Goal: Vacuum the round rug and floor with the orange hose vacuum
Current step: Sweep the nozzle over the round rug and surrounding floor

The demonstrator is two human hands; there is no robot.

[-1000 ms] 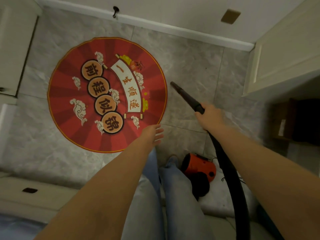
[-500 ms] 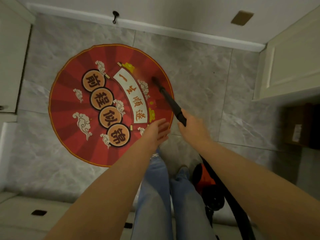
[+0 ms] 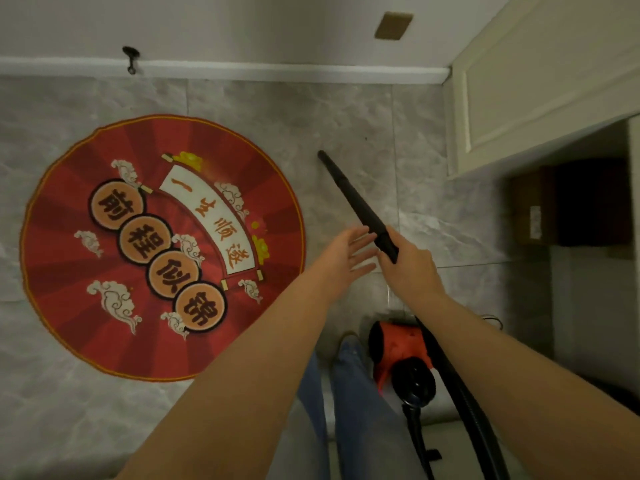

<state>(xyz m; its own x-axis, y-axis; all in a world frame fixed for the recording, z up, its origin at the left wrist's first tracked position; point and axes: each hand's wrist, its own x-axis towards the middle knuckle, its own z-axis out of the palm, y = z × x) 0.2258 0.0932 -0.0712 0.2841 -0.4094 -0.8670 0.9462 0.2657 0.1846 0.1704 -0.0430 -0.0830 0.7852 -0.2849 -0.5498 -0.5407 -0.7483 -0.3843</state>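
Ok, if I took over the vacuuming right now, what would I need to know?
Right hand: closed around the black nozzle, whose tip is over the grey floor tiles, just right of the round rug.
Left hand: open, empty, beside the nozzle.
Orange vacuum: on the floor by your right foot; its black hose runs up to the right hand.
Done: can't tell how much is clean.
Left: keep sweeping the rug and the floor around it.

Tiled floor [image 3: 363, 112]; rug [image 3: 86, 216]; vacuum [image 3: 401, 348]
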